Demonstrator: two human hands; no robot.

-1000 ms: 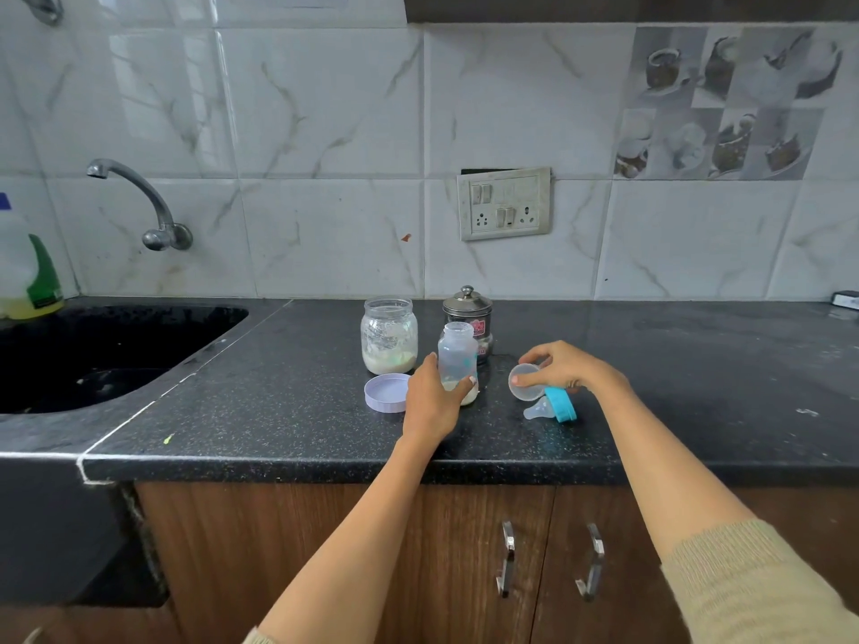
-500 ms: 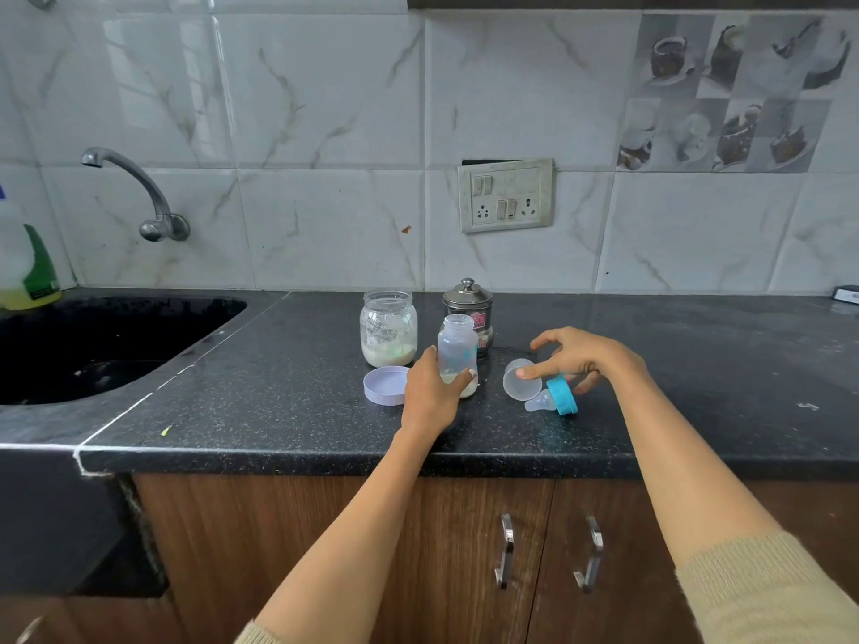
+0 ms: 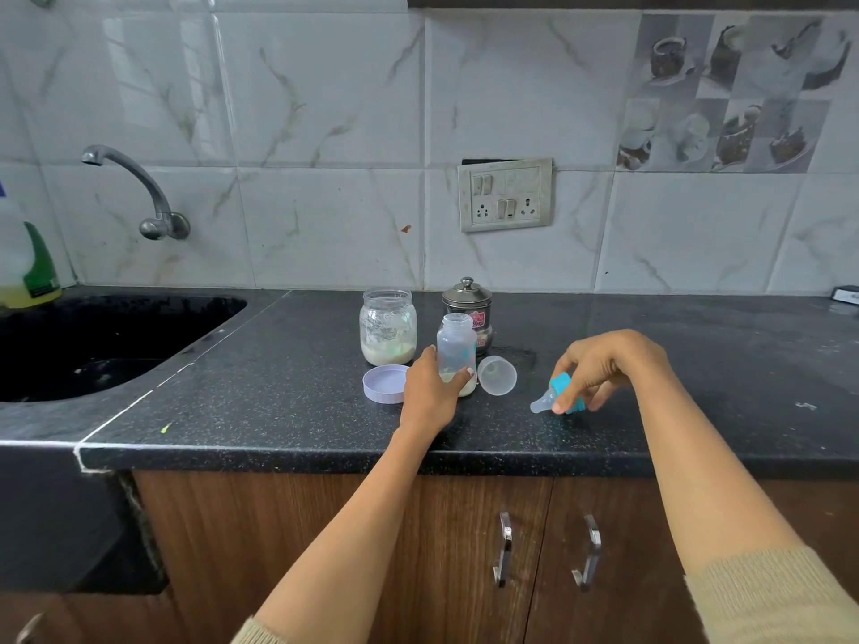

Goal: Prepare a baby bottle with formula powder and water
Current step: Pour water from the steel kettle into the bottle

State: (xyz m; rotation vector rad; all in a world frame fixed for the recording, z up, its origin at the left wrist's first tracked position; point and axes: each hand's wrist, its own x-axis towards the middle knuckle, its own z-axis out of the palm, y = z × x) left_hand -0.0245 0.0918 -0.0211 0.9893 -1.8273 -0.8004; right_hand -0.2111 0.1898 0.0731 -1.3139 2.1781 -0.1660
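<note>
Since a second ago the right hand [image 3: 604,369] has let go of the clear plastic dome cap [image 3: 497,375], now lying on its side just right of the bottle, and moved to the teal-collared silicone teat [image 3: 555,396], fingers curled and pinching the collar near the worktop's front edge. Left hand [image 3: 430,392] wraps the base of the small clear plastic baby bottle [image 3: 457,353], upright mid-worktop, open-mouthed, pale mixture at the bottom. Glass jar of formula powder [image 3: 388,327] stands just behind-left, its lilac lid [image 3: 385,384] flat beside the left hand. Judgement: lift teat by the collar only, seat square, thread while bottle is held steady. Steel canister [image 3: 468,313] behind bears a red label, unreadable.
</note>
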